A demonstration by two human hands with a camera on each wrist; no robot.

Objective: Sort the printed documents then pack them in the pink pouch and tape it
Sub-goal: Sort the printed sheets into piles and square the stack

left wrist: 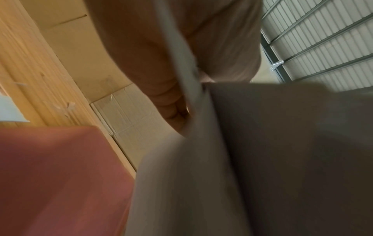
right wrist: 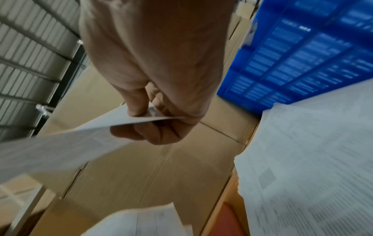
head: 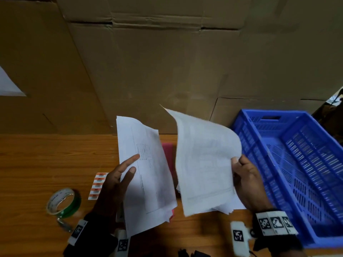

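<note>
My left hand [head: 122,175] holds a stack of printed documents [head: 148,175] tilted up above the table, thumb on top and fingers behind. My right hand [head: 243,173] pinches the edge of a single curled sheet [head: 204,164] lifted off another pile of papers [head: 230,207] lying on the table. In the right wrist view the right hand [right wrist: 153,121] grips that sheet [right wrist: 60,148] between thumb and fingers. The pink pouch [head: 169,154] lies flat on the table between and under the papers, mostly hidden; it shows as a pink surface [left wrist: 60,175] in the left wrist view.
A roll of green tape [head: 64,203] and a strip of orange-and-white labels [head: 97,185] lie on the wooden table [head: 46,160] at the left. A blue slatted crate [head: 297,173] stands at the right. Cardboard boxes [head: 167,62] wall off the back.
</note>
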